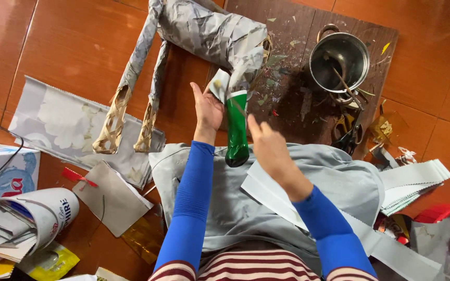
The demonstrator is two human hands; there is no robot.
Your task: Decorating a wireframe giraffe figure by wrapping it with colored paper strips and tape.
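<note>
A woven figure wrapped in grey paper (209,32) lies on the floor, its bare woven legs (111,125) stretching to the left. One limb is covered in shiny green paper (236,130). My left hand (207,110) is open, its palm against the green limb's left side, near a scrap of grey paper (220,84). My right hand (267,145) hovers just right of the green limb with fingers curled, holding nothing that I can see. Both arms wear blue sleeves.
A metal pot (339,60) with a stick in it stands on a dark wooden board (298,104). Scissors (349,136) lie at the board's edge. Grey cloth (235,208) covers my lap. Paper sheets (63,122), a stack of strips (412,184) and a paper roll (32,218) surround me.
</note>
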